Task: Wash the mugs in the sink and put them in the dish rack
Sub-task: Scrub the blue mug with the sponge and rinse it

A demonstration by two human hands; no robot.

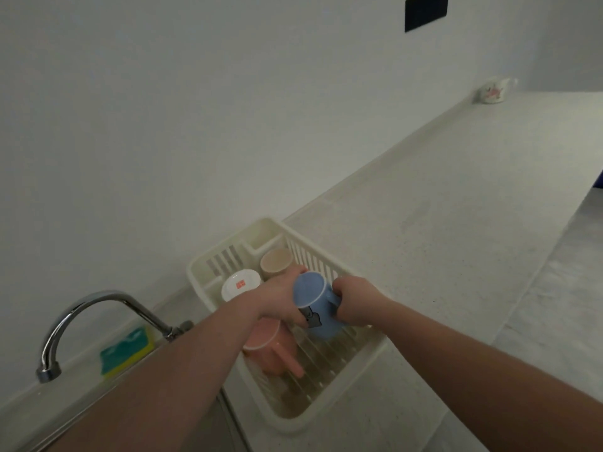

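An upside-down blue mug (318,308) hangs over the cream dish rack (355,360). My left hand (280,300) grips its body, fingers wrapped around the side. My right hand (354,301) holds its handle. Inside the rack a pink mug (270,350) lies upside down under my left wrist, a beige mug (275,261) stands inverted at the back, and a white mug (239,285) with a red mark on its base sits to the left.
A chrome tap (81,318) arches over the sink at the lower left, with a green and yellow sponge (125,349) behind it. A pale counter (456,207) stretches right of the rack. A white patterned mug (494,89) stands far back by the wall.
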